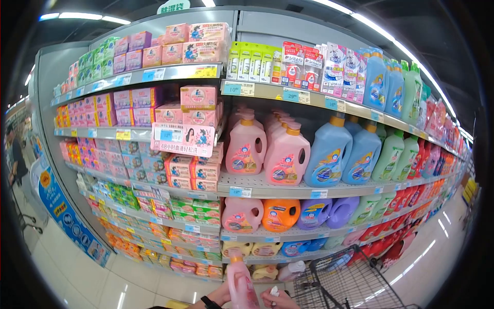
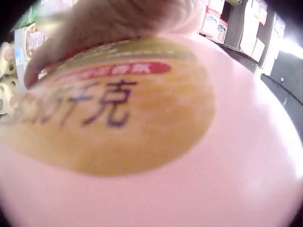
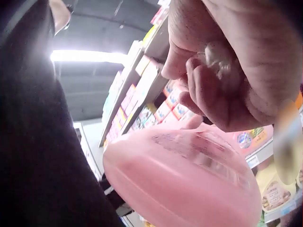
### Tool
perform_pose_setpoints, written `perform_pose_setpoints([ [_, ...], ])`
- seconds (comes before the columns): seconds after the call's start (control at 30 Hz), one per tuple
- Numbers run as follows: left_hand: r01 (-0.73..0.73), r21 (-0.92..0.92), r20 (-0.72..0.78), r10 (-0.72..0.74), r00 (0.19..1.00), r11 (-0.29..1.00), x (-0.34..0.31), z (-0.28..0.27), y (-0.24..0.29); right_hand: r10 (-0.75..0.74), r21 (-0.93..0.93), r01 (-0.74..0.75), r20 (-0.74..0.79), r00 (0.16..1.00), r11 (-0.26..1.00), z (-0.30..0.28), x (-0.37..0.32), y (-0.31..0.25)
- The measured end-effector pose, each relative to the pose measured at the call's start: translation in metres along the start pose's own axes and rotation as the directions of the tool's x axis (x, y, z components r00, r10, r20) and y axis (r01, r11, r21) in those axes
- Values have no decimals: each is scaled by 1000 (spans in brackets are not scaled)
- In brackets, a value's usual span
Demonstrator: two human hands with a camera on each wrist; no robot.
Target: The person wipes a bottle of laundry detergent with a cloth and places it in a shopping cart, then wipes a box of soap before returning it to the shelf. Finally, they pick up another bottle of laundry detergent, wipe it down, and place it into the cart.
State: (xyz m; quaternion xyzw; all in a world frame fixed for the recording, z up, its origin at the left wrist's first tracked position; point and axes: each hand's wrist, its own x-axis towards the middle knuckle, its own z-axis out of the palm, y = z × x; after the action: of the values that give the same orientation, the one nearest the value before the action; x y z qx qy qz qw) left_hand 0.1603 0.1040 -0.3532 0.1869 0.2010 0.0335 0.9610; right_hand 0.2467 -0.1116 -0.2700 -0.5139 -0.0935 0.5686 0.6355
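Head view, bottom centre: fingers of the left hand clamped on the pink bottle, at its left side. Left wrist view has that hand lying along the upper edge of the bottle's yellow label, one digit reaching down at upper left; how the other fingers sit, can't tell. Right hand just right of the bottle, fingers curled in around a small white crumpled item; right wrist view shows the same, item tucked between fingers and palm, material unclear. Bottle is at bottom centre of the head view, cap end up, slightly tilted, base cut off by the frame edge. Black wristband on the left wrist.

Further out: black wire shopping cart at lower right, near the right hand. Behind the hands, shelves full of goods. Centre: large pink bottles with big blue bottles to their right, green ones beyond. One shelf down, an orange bottle beside purple bottles. Upper left and left: stacked boxed packs, pink sign sticking out in front. Upper middle: hanging packets. Pale tiled floor at lower left, person in dark clothes at far left edge.
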Motion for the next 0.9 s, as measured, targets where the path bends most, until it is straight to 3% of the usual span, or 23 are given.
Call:
perform_pose_setpoints([
  [0.07,23,-7,8,-23,1000,1000,12,-41,-2,55,-191,-55,-4,998,980,43,1,-17],
  [0.1,124,30,-121,-120,985,992,-26,2,17,57,-242,-63,-33,998,968,63,5,-20],
  [0.13,114,52,-126,-107,986,992,-26,-11,19,59,-297,-74,-61,996,952,77,10,-18],
  [0.27,34,129,-173,-11,985,991,-26,-55,23,46,-327,-48,-13,999,944,84,54,19],
  [0.3,-3,136,-202,31,979,991,-31,-59,23,25,-262,-25,0,1000,965,86,64,28],
  [0.4,-111,154,-113,129,985,982,-34,-72,14,66,-200,-45,99,993,979,88,86,37],
  [0.43,-111,80,-86,118,989,991,-30,-78,9,86,-239,-55,122,989,969,88,91,31],
  [0.53,25,533,-112,42,993,846,10,-136,-3,151,-368,-74,184,971,927,96,98,19],
  [0.57,-260,253,-11,271,962,932,6,-125,-16,166,-398,-77,195,967,914,97,100,17],
  [0.67,-71,590,-229,251,941,805,-63,-51,25,187,-442,-80,202,961,893,94,104,12],
  [0.7,-98,518,-299,287,910,850,-44,-81,10,189,-447,-84,195,962,891,92,105,8],
  [0.8,-39,285,-315,132,940,958,-71,-86,27,112,-425,-44,137,984,904,60,104,-10],
  [0.9,-108,238,-535,223,815,965,-85,-114,11,-64,-367,62,7,998,928,6,98,-42],
])
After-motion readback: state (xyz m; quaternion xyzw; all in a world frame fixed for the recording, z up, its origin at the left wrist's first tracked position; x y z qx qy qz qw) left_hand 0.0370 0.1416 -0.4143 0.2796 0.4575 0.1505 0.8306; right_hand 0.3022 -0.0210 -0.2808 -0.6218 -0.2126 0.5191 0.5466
